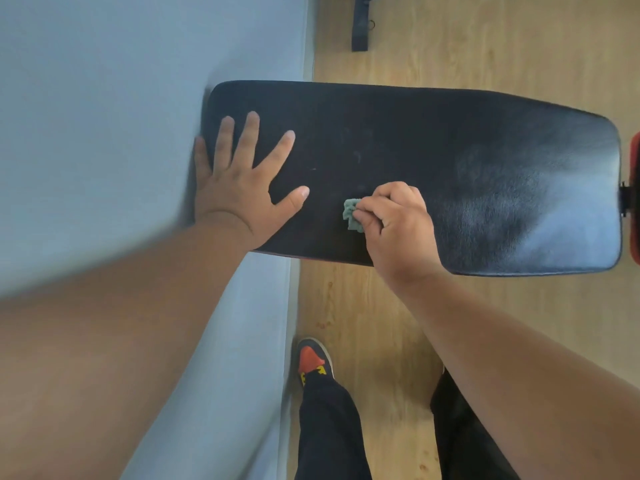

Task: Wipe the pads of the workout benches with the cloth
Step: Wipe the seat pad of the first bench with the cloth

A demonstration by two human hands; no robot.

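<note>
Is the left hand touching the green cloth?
Apart. The head view shows the left hand flat on the bench pad, bare pad between its thumb and the cloth the right hand grips.

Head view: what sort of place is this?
Probably a small gym or home workout room: a black padded bench against a wall, wood-look floor, and another dark equipment leg beyond.

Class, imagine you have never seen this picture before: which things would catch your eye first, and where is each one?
First comes the long black bench pad across the middle, its left end against the pale blue wall. On it the left hand lies flat with fingers spread, and beside it the right hand pinches a small green cloth against the pad. Below, an orange and black shoe stands on the wooden floor.
</note>
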